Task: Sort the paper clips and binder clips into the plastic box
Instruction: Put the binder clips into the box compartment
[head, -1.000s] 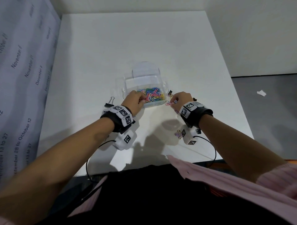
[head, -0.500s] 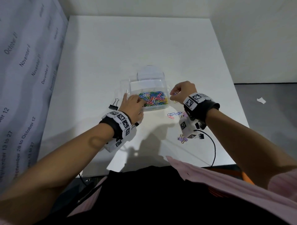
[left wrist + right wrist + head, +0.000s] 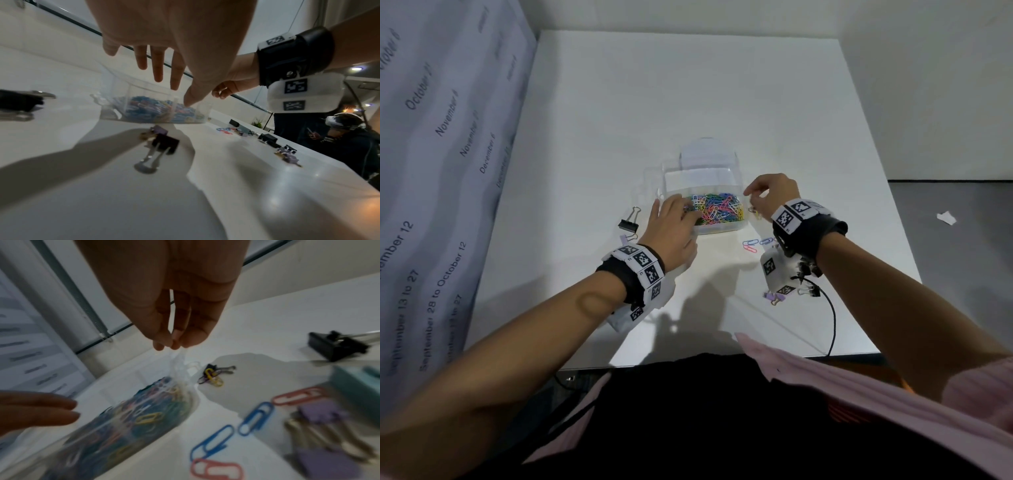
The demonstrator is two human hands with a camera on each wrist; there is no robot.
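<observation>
The clear plastic box (image 3: 736,226) sits mid-table, its near compartment full of coloured paper clips (image 3: 717,210). My left hand (image 3: 671,222) hovers over the box's near left corner, fingers (image 3: 158,65) straight and spread, holding nothing. My right hand (image 3: 768,193) is at the box's right wall; its fingertips (image 3: 162,341) pinch together on what looks like the wall's top corner, though blur hides the contact. Loose blue and pink paper clips (image 3: 751,245) lie right of the box, blue ones (image 3: 255,417) below that hand. A black binder clip (image 3: 628,222) lies left of the box.
A yellow clip and a small black binder clip (image 3: 211,374) lie by the box's right side. Lilac binder clips (image 3: 774,298) and a black one (image 3: 810,291) lie under my right wrist. A printed sheet (image 3: 431,171) walls the left. A cable (image 3: 832,318) crosses the near edge.
My right hand rose from the table beside the pink clip to the box's right wall and stayed there. My left hand shifted over the box's left side with fingers straightened.
</observation>
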